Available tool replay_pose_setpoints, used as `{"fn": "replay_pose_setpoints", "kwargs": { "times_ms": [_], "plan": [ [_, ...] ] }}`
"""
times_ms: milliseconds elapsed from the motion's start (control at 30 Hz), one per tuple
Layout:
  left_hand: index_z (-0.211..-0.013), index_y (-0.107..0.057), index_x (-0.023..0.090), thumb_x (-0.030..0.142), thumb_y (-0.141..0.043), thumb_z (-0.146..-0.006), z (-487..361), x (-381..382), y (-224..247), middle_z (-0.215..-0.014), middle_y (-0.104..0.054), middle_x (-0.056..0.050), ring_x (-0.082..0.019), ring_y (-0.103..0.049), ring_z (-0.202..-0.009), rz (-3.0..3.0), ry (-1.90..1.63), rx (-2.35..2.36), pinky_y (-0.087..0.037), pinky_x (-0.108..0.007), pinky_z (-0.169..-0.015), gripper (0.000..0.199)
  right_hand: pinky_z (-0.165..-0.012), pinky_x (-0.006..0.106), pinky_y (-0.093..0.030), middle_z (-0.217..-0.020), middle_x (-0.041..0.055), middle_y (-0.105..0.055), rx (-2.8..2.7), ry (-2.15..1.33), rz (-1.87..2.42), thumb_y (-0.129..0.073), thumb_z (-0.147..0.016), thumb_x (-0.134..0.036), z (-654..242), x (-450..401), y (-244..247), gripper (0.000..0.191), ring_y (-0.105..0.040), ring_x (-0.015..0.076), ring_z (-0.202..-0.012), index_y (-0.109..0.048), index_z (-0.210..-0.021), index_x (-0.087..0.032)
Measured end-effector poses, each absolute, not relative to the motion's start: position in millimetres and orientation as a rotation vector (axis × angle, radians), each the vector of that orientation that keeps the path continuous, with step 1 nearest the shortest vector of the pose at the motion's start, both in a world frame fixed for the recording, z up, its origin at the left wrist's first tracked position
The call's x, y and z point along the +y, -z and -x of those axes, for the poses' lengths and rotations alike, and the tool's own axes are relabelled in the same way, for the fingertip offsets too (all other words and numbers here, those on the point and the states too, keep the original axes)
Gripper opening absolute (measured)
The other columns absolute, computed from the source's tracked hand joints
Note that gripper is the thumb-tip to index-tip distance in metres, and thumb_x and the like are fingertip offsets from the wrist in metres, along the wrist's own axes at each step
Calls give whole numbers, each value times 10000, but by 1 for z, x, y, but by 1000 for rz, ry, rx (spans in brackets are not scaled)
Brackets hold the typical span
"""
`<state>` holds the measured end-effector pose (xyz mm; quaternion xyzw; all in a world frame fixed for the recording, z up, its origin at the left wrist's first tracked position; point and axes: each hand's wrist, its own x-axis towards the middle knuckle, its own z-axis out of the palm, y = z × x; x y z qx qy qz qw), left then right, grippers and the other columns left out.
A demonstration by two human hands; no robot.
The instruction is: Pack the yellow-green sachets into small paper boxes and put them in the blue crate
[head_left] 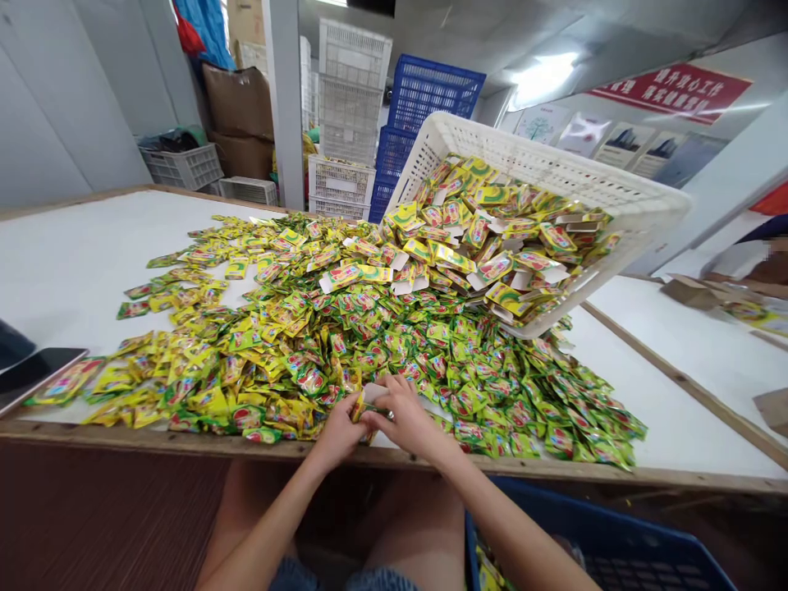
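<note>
Near the table's front edge, my left hand (342, 427) is closed round the left side of a small yellow box (369, 397) whose white flap stands up. My right hand (403, 414) meets it from the right, its fingers pressed on the box and a small green packet partly hidden between them. Yellow and green candy packets (295, 345) lie heaped beyond and on both sides of my hands. A white basket (640, 201) tips over the back of the heap, with many small yellow boxes (452, 256) in it and at its mouth.
A phone (40, 373) lies at the table's left edge. Below the front edge on the right is a blue crate (616, 533). Stacked crates (350, 107) stand behind the table (67, 254). Part of another person (744, 263) shows at far right.
</note>
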<state>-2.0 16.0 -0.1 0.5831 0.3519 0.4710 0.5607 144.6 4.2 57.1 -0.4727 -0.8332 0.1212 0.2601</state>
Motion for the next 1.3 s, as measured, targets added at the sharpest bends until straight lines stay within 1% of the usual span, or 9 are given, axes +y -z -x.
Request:
{"fn": "replay_pose_setpoints", "kwargs": {
  "times_ms": [67,167,367,667,767,833,933,1100,1300],
  "plan": [
    [-992,-590,122,253,-657,-681,4,17,1,-892,-655,-59,-205,-582,-830,-1311,-1139,852,-445,-290,-761,344,-851,383,-383,-1004,66,-551,-2053,-447,1257,-581,-809,-313,-144,-1,-47,115,-490,220,-980,-637,-825,-214],
    [-1042,-524,147,271,-677,-680,5,17,1,-943,-645,-68,-204,-595,-863,-1226,-1173,845,-450,-288,-770,412,-799,318,-439,-944,47,-582,-1690,-634,1188,-523,-844,-280,-143,-9,-33,199,-556,178,-895,-525,-1033,-219],
    [-1150,-279,260,257,-597,-773,2,11,-2,-1086,-568,-65,-168,-598,-911,-1183,-1189,715,-469,-304,-778,493,-780,295,-458,-930,49,-604,-1516,-676,1162,-499,-845,-248,-150,-16,-21,224,-579,164,-850,-486,-1064,-205],
    [-949,-489,184,247,-560,-782,4,20,3,-958,-615,-53,-181,-582,-931,-1326,-1146,778,-437,-306,-839,192,-739,286,-431,-832,51,-596,-1751,-609,1206,-438,-875,-238,-152,-3,-24,206,-556,177,-820,-625,-808,-184],
    [-959,-532,181,238,-526,-804,4,18,3,-1010,-607,-64,-191,-567,-972,-1391,-1174,831,-422,-313,-867,165,-711,269,-436,-817,36,-592,-1643,-630,1204,-465,-864,-236,-148,-2,-22,156,-557,161,-781,-585,-951,-187],
    [-977,-556,185,231,-502,-822,4,14,1,-1096,-581,-78,-198,-544,-1029,-1436,-1194,863,-400,-320,-906,171,-690,263,-442,-799,20,-595,-1552,-659,1211,-488,-853,-235,-146,-3,-20,269,-560,150,-733,-496,-1118,-190],
    [-1090,-511,206,214,-494,-832,4,7,-2,-1182,-544,-83,-198,-504,-1108,-1430,-1294,855,-353,-343,-973,259,-719,280,-450,-837,29,-619,-1571,-690,1200,-488,-854,-242,-146,-3,-19,238,-574,158,-764,-537,-1083,-202],
    [-984,-570,183,237,-514,-827,4,3,-9,-1011,-605,-77,-200,-553,-1001,-1455,-1369,898,-402,-333,-913,175,-812,326,-441,-966,62,-624,-1662,-630,1140,-530,-836,-258,-145,-7,-27,128,-565,194,-922,-638,-881,-205],
    [-856,-602,175,289,-544,-805,3,4,-16,-894,-627,-56,-190,-583,-881,-1443,-1373,998,-443,-297,-825,138,-733,295,-451,-857,55,-633,-1654,-587,1193,-498,-857,-285,-139,-10,-32,160,-575,177,-815,-631,-872,-197]
  ]
}}
